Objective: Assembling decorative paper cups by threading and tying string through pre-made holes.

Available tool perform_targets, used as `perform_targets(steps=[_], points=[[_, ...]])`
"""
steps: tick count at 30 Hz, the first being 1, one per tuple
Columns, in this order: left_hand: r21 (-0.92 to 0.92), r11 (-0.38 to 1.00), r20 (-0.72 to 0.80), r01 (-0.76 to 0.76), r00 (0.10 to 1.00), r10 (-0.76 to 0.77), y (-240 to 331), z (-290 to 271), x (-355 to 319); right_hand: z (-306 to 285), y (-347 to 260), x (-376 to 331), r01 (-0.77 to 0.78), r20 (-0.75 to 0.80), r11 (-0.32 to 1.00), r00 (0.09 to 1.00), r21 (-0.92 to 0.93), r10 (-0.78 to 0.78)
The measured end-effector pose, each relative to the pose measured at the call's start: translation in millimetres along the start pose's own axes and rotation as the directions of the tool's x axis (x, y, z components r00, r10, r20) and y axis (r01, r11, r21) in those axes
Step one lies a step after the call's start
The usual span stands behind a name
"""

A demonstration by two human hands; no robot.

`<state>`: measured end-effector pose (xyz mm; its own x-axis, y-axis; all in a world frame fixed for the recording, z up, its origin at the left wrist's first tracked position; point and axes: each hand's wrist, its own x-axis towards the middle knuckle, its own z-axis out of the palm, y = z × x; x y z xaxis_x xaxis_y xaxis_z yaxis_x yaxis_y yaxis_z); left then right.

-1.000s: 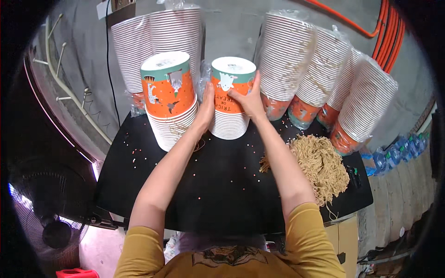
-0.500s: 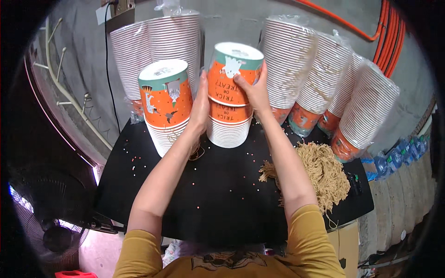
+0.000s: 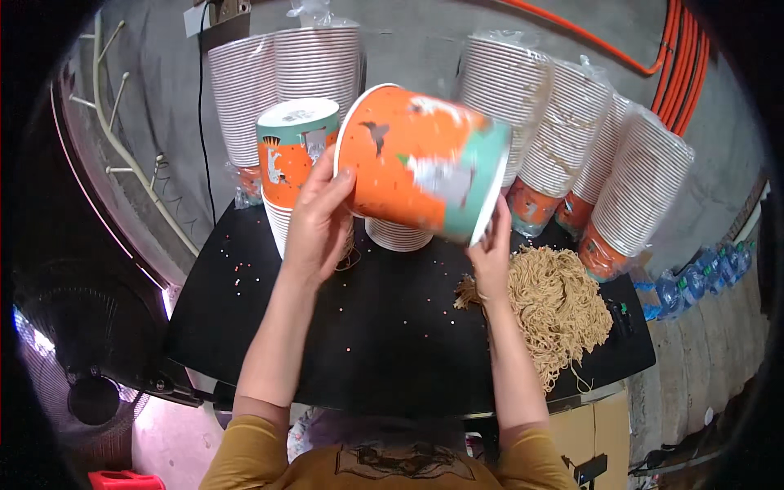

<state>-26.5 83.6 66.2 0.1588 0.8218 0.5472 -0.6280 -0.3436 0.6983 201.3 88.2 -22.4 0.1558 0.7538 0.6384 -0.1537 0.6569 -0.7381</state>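
A large orange paper bucket [image 3: 416, 155] with a green band and printed figures is held tilted on its side above the table. Its rim points left and its base right. My left hand [image 3: 320, 214] grips the rim side, thumb on the outer wall. At the base end, the fingers of my right hand [image 3: 493, 249] are closed on the bottom edge. Behind and below the held bucket, the white rims of a nested bucket stack [image 3: 398, 237] show; its upper part is hidden. To the left stands another upside-down stack, an orange bucket [image 3: 282, 175] on top.
Tall plastic-wrapped stacks of buckets [image 3: 314, 65] line the wall at the back left, and more wrapped stacks [image 3: 645, 188] stand at the right. A tangled heap of tan twine [image 3: 563, 306] lies on the black table [image 3: 384, 351]. Small pale specks dot its top. A fan [image 3: 94, 400] is at lower left.
The top bucket has been lifted off the middle stack and turned from upside down onto its side, nearer to me. My right hand has come down to its base; my left hand holds its rim.
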Motion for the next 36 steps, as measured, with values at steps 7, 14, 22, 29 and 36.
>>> perform_targets(steps=[7, 14, 22, 29, 36], points=[[0.46, 0.872, 0.025, 0.168, 0.979, -0.202, -18, -49, -32, -27, 5, -12, -0.222, 0.068, 0.967, 0.974, 0.129, 0.214], [0.488, 0.859, -0.005, 0.156, 0.984, -0.176, -34, -62, -50, -3, 1, -31, -0.236, 0.216, 0.971, 0.948, -0.019, 0.235], [0.767, 0.618, 0.185, -0.17, 0.982, 0.041, -45, -62, -67, -7, 10, -29, -0.06, 0.031, 0.95, 0.997, -0.308, 0.073], [0.792, 0.437, 0.455, -0.427, 0.889, 0.043, -51, -48, -64, -48, -9, -4, -0.141, -0.089, 0.911, 0.989, -0.388, 0.115], [0.818, 0.299, 0.514, -0.491, 0.858, 0.002, -56, -48, -71, -142, -104, -4, -0.185, -0.082, 0.684, 0.98, -0.705, 0.181]])
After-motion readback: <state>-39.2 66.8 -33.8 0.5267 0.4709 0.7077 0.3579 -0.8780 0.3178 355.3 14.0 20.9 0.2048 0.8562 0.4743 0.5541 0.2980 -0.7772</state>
